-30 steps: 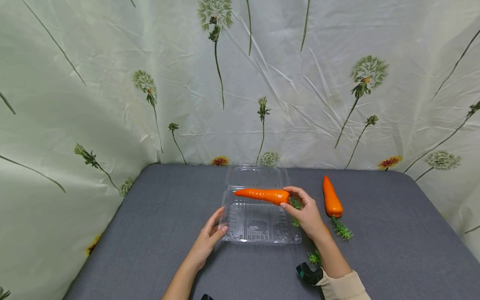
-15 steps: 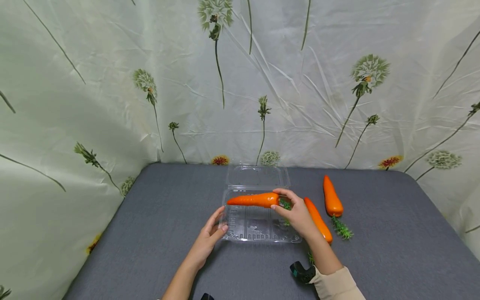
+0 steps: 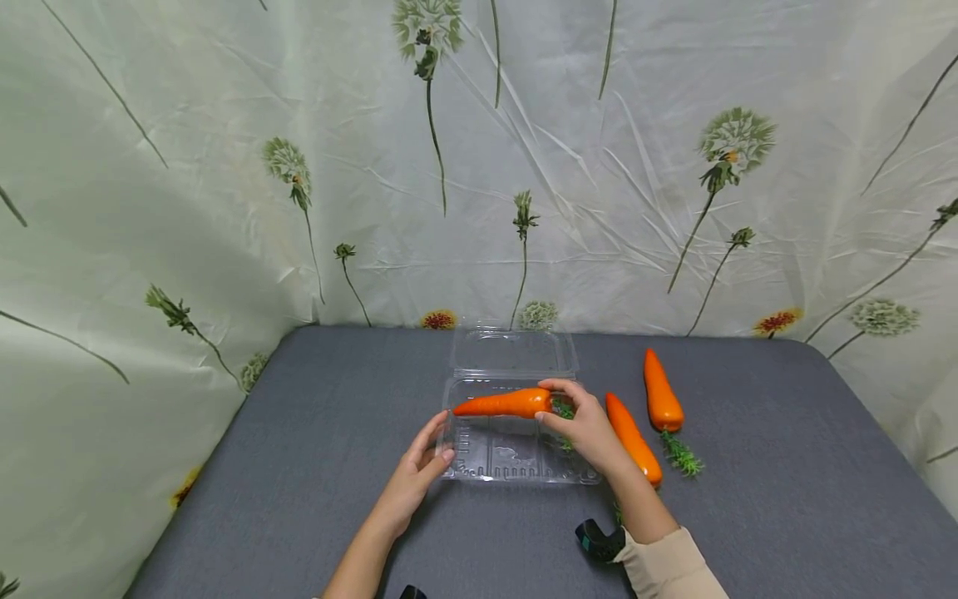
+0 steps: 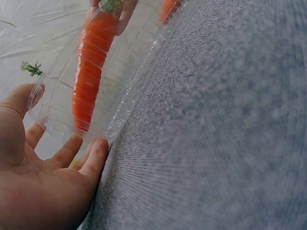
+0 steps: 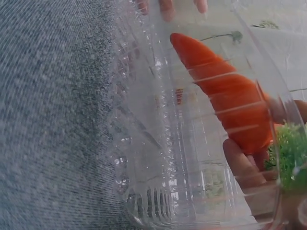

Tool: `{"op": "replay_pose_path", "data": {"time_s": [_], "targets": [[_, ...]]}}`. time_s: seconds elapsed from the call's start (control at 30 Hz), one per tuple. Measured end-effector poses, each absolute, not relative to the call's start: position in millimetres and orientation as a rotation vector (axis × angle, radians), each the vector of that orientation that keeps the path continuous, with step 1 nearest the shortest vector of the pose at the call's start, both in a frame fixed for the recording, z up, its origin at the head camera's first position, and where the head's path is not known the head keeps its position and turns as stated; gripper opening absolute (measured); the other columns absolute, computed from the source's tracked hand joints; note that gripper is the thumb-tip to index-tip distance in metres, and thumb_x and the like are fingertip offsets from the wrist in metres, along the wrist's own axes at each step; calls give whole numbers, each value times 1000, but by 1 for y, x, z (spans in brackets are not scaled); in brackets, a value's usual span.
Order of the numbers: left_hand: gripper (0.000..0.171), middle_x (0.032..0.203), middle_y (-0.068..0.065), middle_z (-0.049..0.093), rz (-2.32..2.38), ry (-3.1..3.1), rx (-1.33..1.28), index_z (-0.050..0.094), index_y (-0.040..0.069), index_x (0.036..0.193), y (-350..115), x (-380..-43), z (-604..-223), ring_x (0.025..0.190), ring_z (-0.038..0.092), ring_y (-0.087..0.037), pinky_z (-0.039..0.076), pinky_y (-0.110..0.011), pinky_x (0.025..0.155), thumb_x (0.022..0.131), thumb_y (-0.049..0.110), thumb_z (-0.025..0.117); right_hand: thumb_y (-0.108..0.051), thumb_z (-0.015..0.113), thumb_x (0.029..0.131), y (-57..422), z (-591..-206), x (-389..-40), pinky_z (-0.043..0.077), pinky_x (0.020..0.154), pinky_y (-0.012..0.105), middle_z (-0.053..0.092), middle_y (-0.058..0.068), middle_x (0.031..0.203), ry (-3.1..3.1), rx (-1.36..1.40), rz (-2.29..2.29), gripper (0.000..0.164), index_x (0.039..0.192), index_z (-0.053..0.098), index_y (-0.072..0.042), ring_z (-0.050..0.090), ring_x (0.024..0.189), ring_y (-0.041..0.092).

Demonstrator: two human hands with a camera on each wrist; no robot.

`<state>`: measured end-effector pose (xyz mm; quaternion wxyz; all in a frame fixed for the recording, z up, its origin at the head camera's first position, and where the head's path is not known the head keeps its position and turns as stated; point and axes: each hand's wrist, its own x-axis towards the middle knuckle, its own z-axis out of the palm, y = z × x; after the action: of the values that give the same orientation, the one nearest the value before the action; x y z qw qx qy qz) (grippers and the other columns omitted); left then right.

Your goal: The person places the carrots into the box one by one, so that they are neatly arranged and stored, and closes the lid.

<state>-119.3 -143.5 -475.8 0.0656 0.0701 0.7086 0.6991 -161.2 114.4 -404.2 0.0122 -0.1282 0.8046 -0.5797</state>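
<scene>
An orange carrot (image 3: pixel 501 404) with frilly green leaves lies crosswise at the far half of a clear plastic clamshell container (image 3: pixel 516 476), its lid (image 3: pixel 515 351) folded back. My right hand (image 3: pixel 587 428) grips the carrot's thick end between thumb and fingers. Through the plastic wall, the right wrist view shows the carrot (image 5: pixel 225 96) with its tip higher or lower than its base; whether it touches the floor is unclear. My left hand (image 3: pixel 412 482) holds the container's left edge, thumb at the rim. In the left wrist view its fingers (image 4: pixel 93 160) lie against the outer side.
Two more carrots lie on the grey table (image 3: pixel 337 399) to the right: a nearer carrot (image 3: pixel 634 441), partly behind my right forearm, and a farther carrot (image 3: pixel 662 391). A pale curtain (image 3: pixel 479 166) with a dandelion print stands behind the table.
My right hand has carried the carrot left and nearer, lower over the container. The nearer loose carrot has come into view beside my forearm. My left hand keeps its place.
</scene>
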Motion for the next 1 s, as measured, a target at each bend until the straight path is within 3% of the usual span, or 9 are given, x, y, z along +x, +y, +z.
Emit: {"op": "replay_pose_path", "data": {"time_s": [0.4, 0.67, 1.0], "targets": [[57, 141, -16, 26, 2109, 2137, 249, 29, 20, 140, -145, -120, -479, 117, 40, -35, 35, -42, 91, 90, 17, 55, 1, 66, 79, 112, -407, -163, 47, 74, 35, 52, 18, 115, 2494, -377, -1723, 41, 117, 52, 4, 51, 99, 31], [56, 138, -20, 27, 2088, 2199, 363, 27, 18, 141, -145, -120, -481, 112, 44, -33, 40, -35, 86, 91, 13, 52, -1, 69, 77, 116, -433, -175, 45, 77, 37, 54, 10, 114, 2542, -309, -1670, 43, 117, 55, -4, 51, 101, 26], [57, 140, -15, 27, 2107, 2133, 242, 29, 20, 140, -144, -120, -478, 116, 41, -34, 35, -40, 90, 90, 15, 55, 0, 71, 74, 112, -436, -178, 43, 80, 39, 56, 6, 106, 2711, -236, -1504, 43, 114, 57, -5, 52, 97, 23]]}}
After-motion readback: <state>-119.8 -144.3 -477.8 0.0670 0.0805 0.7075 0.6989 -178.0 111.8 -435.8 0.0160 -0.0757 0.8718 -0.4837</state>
